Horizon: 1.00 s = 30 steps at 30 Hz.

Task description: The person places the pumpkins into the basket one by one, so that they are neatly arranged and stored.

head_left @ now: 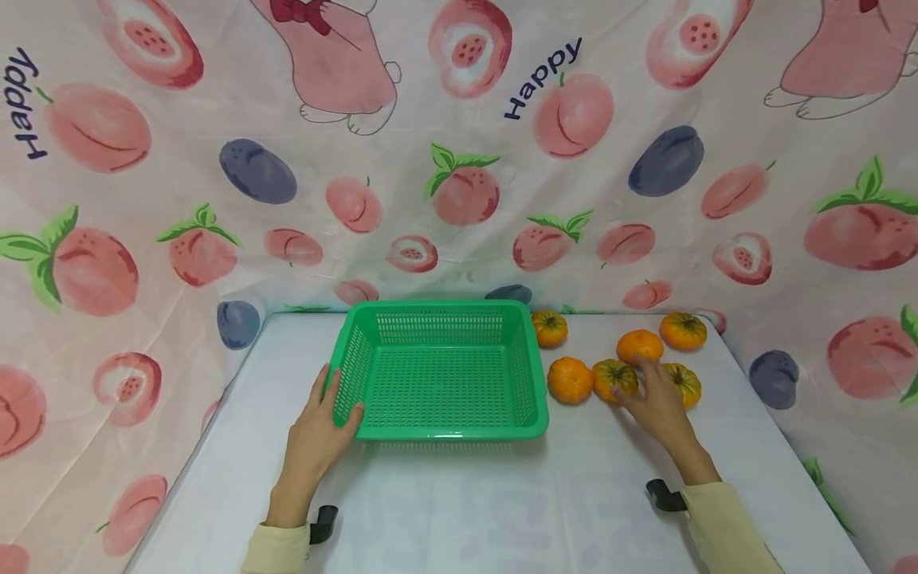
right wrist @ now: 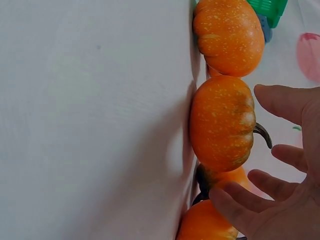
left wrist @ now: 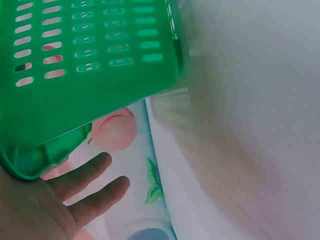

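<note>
A green perforated plastic basket [head_left: 437, 391] stands on the table with nothing inside. At its left front corner is my left hand [head_left: 315, 434], thumb at the rim and fingers along the outside. The left wrist view shows two straight fingers [left wrist: 102, 197] spread apart from the basket wall [left wrist: 100, 100]. My right hand [head_left: 660, 406] reaches over a green-and-orange mini pumpkin [head_left: 612, 378]. In the right wrist view, that pumpkin [right wrist: 222, 122] has a curved dark stem, and the hand's spread thumb and fingers [right wrist: 282, 102] surround its top without gripping it.
Several other small pumpkins lie right of the basket: an orange one [head_left: 570, 380], one by the basket's back corner [head_left: 550, 328], and more around my right hand [head_left: 640, 345]. White cloth [head_left: 445, 510] covers the table. Behind hangs a fruit-printed curtain [head_left: 409, 159].
</note>
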### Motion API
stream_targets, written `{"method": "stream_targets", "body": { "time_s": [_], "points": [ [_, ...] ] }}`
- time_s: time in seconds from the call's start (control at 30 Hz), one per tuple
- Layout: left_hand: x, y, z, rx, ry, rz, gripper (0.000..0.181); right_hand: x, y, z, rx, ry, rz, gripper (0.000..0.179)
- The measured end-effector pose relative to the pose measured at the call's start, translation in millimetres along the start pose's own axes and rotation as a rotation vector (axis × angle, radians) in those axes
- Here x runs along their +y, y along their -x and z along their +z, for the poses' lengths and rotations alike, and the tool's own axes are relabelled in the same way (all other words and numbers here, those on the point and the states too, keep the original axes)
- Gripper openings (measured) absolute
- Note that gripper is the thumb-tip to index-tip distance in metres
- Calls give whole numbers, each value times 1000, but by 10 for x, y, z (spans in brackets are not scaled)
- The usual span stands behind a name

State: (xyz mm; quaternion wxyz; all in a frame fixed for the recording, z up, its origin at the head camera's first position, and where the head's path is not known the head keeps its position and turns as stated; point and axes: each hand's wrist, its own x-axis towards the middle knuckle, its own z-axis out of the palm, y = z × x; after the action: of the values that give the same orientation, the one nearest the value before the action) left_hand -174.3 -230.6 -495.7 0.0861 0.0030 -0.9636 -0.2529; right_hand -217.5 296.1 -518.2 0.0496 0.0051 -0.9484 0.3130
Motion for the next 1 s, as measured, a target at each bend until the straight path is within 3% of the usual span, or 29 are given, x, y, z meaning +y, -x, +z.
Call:
{"method": "stream_targets", "body": {
  "time_s": [0.57, 1.0],
  "points": [
    [1, -6, 24, 10, 0, -16, 74, 45, -63, 74, -80, 4, 63, 70],
    [-5, 4, 23, 21, 3, -23, 73, 48, -58, 97, -77, -6, 88, 75]
  ]
}}
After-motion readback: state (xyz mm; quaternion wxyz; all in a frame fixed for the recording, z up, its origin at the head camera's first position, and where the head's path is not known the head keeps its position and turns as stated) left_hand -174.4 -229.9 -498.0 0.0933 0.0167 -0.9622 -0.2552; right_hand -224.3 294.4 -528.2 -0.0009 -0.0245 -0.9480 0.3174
